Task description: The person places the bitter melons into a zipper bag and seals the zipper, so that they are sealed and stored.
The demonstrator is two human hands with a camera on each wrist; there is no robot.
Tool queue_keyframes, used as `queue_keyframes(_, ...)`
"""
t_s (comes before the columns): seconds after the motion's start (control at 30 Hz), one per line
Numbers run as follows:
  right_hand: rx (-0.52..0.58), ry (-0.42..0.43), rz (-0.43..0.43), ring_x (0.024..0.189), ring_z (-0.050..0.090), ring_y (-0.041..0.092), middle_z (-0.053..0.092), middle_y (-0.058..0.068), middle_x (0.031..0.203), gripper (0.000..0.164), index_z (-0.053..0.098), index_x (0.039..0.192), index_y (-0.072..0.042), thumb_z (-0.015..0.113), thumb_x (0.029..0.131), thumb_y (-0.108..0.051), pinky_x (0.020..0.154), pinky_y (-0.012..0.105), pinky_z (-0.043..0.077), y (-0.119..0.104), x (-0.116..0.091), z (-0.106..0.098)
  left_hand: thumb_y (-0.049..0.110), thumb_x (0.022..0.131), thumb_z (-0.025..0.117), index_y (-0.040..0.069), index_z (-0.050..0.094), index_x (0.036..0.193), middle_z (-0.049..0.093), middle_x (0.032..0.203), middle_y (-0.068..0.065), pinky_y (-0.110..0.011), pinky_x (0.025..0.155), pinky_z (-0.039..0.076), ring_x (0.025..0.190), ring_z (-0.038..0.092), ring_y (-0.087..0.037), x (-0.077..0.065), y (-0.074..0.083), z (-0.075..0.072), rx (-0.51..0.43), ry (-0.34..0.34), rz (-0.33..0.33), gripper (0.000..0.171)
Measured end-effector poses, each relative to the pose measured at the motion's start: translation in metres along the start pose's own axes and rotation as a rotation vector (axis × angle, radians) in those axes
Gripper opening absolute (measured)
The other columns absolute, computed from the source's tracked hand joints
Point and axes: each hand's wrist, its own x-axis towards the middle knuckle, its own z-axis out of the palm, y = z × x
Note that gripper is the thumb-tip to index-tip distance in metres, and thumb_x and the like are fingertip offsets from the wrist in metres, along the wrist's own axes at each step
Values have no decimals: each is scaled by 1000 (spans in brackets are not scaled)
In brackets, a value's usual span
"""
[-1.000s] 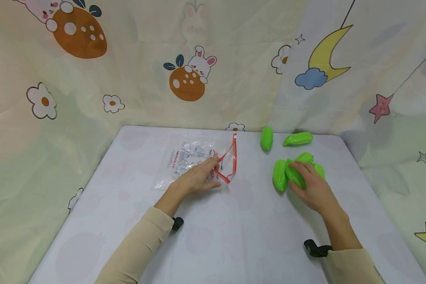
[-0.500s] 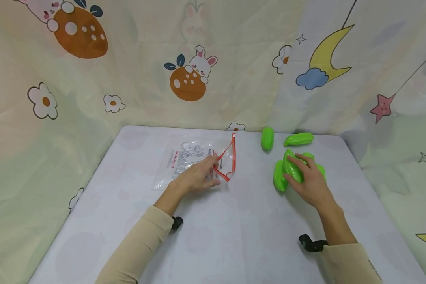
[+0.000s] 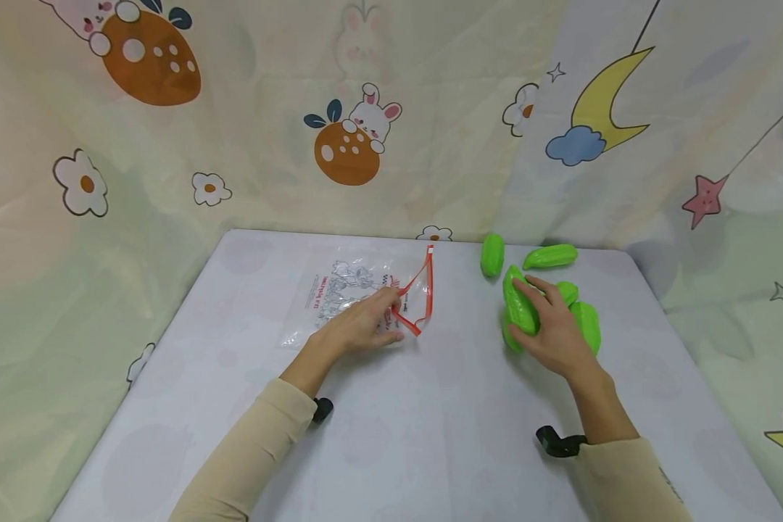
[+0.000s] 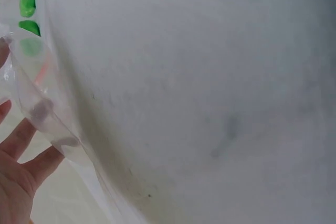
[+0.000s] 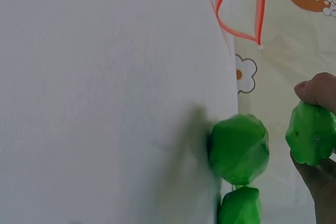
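My left hand (image 3: 368, 319) holds the mouth of a clear plastic zip bag (image 3: 349, 286) slightly raised, its red zip strip (image 3: 429, 290) standing apart in a triangle. Printed drawings and lettering cover the bag. In the left wrist view, fingers (image 4: 21, 135) show against the clear film. My right hand (image 3: 554, 333) grips a bright green, knobbly cucumber-like vegetable (image 3: 520, 301) between thumb and fingers. Right below it, another green vegetable (image 3: 512, 341) is mostly covered. The right wrist view shows the held vegetable's bumpy end (image 5: 312, 132) above the table, apart from the others.
Beside the right hand lie more green vegetables (image 3: 586, 326), partly hidden. Two others, one upright in view (image 3: 492, 255) and one sideways (image 3: 551, 256), lie near the back edge. A patterned cloth (image 3: 444, 145) hangs behind the white table (image 3: 391, 435).
My right hand has lifted the green vegetable from the group and moved it left, over the leftmost one. The left hand stays at the bag's mouth.
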Motion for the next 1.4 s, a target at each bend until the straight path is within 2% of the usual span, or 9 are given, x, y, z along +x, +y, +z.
queue_keyframes(0.17, 33, 10, -2, 129, 49, 44, 42, 22, 150, 74, 53, 148, -10, 82, 80, -7, 94, 58, 45, -3, 5, 8, 36, 91, 78, 12, 52, 130, 53, 133, 1, -34, 88, 49, 101, 52, -16, -1, 0, 0, 16, 7, 2, 53)
queue_keyframes(0.4, 95, 20, -29, 136, 47, 42, 48, 18, 150, 72, 54, 147, -10, 83, 81, -6, 104, 56, 42, -6, 14, 21, 37, 92, 77, 11, 52, 131, 50, 146, -4, -40, 110, 45, 126, 52, -18, -1, 1, 1, -2, 30, 12, 53)
queue_keyframes(0.67, 108, -10, -33, 136, 48, 41, 49, 18, 149, 71, 53, 148, -12, 83, 84, -11, 107, 62, 41, -12, 24, 33, 36, 92, 77, 13, 52, 131, 51, 142, -1, -38, 106, 47, 121, 52, -16, -2, 1, 1, 1, 38, 10, 52)
queue_keyframes(0.83, 118, -4, -15, 128, 52, 39, 51, 19, 142, 70, 55, 147, -13, 84, 83, -11, 101, 60, 46, -15, 28, 41, 36, 93, 77, 12, 52, 132, 50, 147, -5, -41, 116, 41, 141, 46, -21, -3, 1, 0, 3, 32, 20, 53)
queue_keyframes(0.9, 130, -17, 1, 123, 55, 37, 52, 18, 139, 70, 55, 147, -14, 84, 83, -12, 97, 59, 50, -17, 30, 45, 36, 92, 77, 13, 51, 133, 48, 151, -6, -43, 118, 38, 147, 41, -22, -4, 1, -1, 5, 28, 14, 53)
queue_keyframes(1.03, 142, -71, 16, 119, 58, 35, 53, 17, 141, 70, 52, 148, -12, 83, 86, -15, 91, 56, 56, -21, 33, 53, 37, 92, 78, 14, 51, 135, 48, 152, -6, -44, 116, 41, 145, 42, -21, -7, 1, -2, 14, 24, -1, 56)
queue_keyframes(1.1, 134, -97, 12, 120, 58, 35, 54, 18, 143, 70, 50, 149, -10, 82, 87, -16, 93, 55, 55, -24, 33, 55, 37, 93, 77, 13, 50, 136, 48, 151, -6, -44, 114, 43, 142, 45, -20, -8, 1, -2, 15, 24, 4, 56)
queue_keyframes(1.27, 99, -143, 27, 125, 56, 35, 55, 17, 144, 69, 50, 148, -9, 81, 88, -19, 101, 55, 50, -31, 35, 58, 37, 94, 75, 11, 49, 139, 46, 154, -5, -44, 116, 40, 146, 41, -21, -7, 2, -1, 22, 34, 23, 58)
queue_keyframes(1.4, 87, -174, 49, 119, 56, 32, 55, 15, 139, 66, 52, 148, -12, 80, 89, -23, 98, 52, 52, -34, 39, 61, 37, 94, 75, 11, 50, 139, 49, 150, -5, -43, 119, 37, 150, 37, -22, -6, 2, -1, 38, 42, 30, 58)
